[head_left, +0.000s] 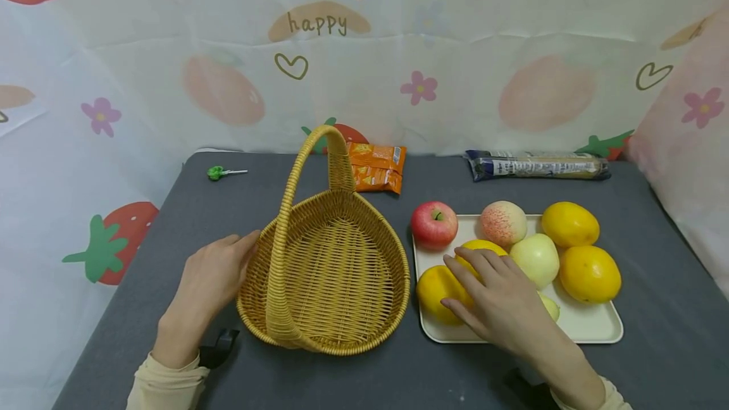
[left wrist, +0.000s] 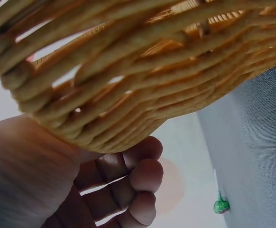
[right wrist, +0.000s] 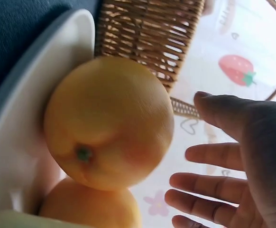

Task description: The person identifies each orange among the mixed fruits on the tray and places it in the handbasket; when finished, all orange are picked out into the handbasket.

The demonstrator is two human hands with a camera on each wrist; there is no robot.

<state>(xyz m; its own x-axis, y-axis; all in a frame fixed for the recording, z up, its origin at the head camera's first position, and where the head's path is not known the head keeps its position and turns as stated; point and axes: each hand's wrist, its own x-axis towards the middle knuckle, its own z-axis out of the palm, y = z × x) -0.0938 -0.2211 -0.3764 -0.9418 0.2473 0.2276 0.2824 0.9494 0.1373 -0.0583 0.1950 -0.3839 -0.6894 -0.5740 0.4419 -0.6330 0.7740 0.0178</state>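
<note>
A wicker basket (head_left: 342, 290) with a tall arched handle stands in the middle of the table. My left hand (head_left: 219, 271) touches its left side near the rim; in the left wrist view the fingers (left wrist: 145, 175) are loosely bent beside the weave, and the thumb is hidden. Over the left part of a white tray (head_left: 592, 328), my right hand (head_left: 504, 296) spreads its fingers above a yellow orange (head_left: 441, 293). The right wrist view shows this orange (right wrist: 109, 123) with its green stem end, apart from the fingers. Another yellow fruit (head_left: 484, 247) is partly covered by the hand.
The tray also bears a red apple (head_left: 434, 225), a peach (head_left: 504, 223), a pale green fruit (head_left: 535, 260) and more yellow fruits (head_left: 590, 274). Along the back lie a green lollipop (head_left: 216, 173), an orange snack packet (head_left: 376, 168) and a long dark-wrapped pack (head_left: 538, 165).
</note>
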